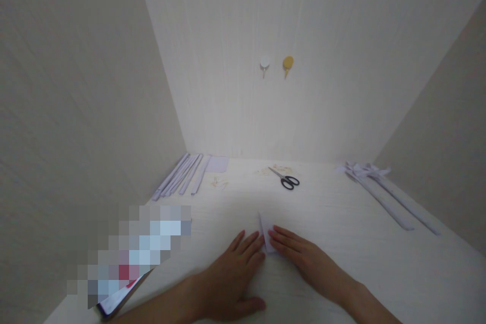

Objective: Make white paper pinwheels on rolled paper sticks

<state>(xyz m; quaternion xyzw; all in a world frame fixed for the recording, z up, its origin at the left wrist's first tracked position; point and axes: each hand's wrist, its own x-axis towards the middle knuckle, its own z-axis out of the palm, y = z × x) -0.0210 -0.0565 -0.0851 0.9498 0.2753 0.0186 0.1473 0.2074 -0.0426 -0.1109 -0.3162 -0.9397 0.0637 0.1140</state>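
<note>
A: Both hands, left (228, 276) and right (304, 258), lie flat and open, fingertips pinning the paper (267, 235) just in front of the scissors (286, 179).

B: Probably slips if pressure's uneven, crooked crease.

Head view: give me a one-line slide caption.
Both hands, left hand and right hand, press a small folded paper flat on the table, scissors beyond.
</note>
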